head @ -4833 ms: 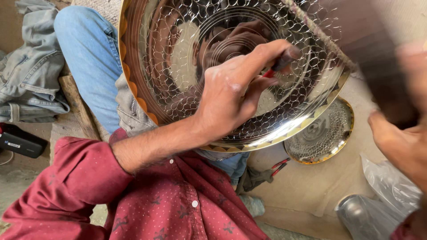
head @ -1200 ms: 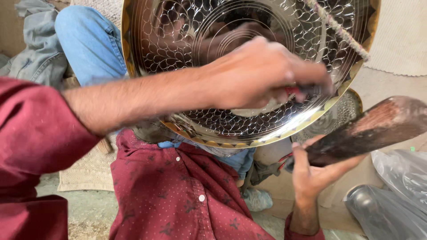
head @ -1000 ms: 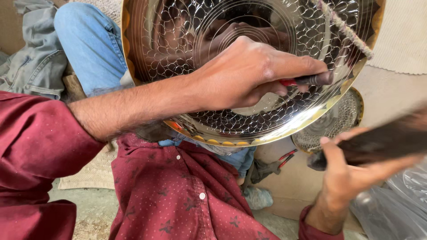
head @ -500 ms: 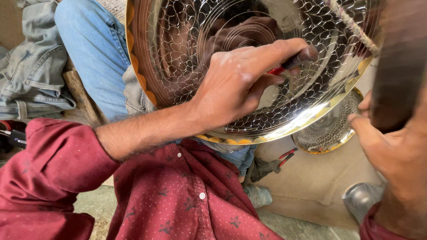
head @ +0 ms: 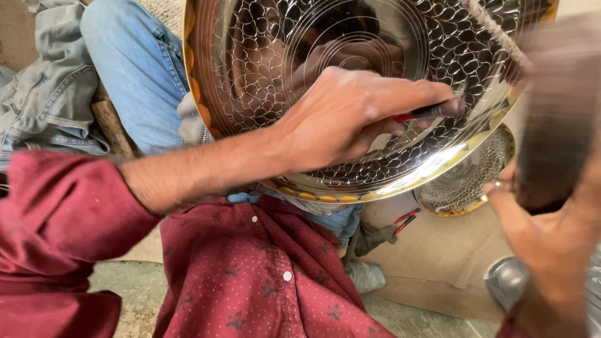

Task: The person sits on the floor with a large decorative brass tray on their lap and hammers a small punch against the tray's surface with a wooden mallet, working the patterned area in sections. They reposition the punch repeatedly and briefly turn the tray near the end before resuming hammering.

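Up close, the left hand [head: 350, 119] grips a red-handled punch [head: 432, 112], tip against a shiny brass tray [head: 250, 75] patterned with scale-like marks and concentric rings. Right of it, the right hand [head: 551, 238] clasps a blurred dark wooden mallet [head: 554, 125].

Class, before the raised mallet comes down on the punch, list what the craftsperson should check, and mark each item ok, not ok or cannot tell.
1. Left hand grips the punch firmly: ok.
2. Punch tip sits on the patterned plate: cannot tell, the tip is hidden.
3. Right hand holds the wooden mallet raised: ok, though blurred.
4. Left fingers clear of the punch's struck end: cannot tell.
5. Plate steady against the lap: cannot tell.
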Motion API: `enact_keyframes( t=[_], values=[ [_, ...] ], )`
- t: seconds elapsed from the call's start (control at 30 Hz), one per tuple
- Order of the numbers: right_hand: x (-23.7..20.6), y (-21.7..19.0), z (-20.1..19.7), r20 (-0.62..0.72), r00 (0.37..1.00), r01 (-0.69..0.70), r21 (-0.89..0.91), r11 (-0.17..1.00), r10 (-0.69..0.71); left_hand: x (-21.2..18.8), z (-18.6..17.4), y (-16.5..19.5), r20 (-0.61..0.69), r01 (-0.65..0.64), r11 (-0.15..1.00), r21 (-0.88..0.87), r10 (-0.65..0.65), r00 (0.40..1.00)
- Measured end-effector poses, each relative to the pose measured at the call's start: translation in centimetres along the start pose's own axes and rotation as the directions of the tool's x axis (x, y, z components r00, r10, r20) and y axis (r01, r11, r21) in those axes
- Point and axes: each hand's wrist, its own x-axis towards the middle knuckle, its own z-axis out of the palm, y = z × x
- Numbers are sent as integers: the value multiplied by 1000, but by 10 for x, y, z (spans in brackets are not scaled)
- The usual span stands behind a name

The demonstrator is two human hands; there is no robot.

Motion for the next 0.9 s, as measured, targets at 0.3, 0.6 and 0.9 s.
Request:
enact_keyframes(
  t=[0.3,0.6,0.9],
  values=[
    [-88,19,92,-303,922,-194,173,966,239,40,2,-24,509,-264,965,4,225,831],
    [-116,23,147,-443,837,-190,318,929,322,58,9,-23,652,-285,927,-245,375,659],
    [-95,28,111,-393,885,-183,197,963,249,30,-11,-22,246,-156,986,-58,166,955]
  ],
)
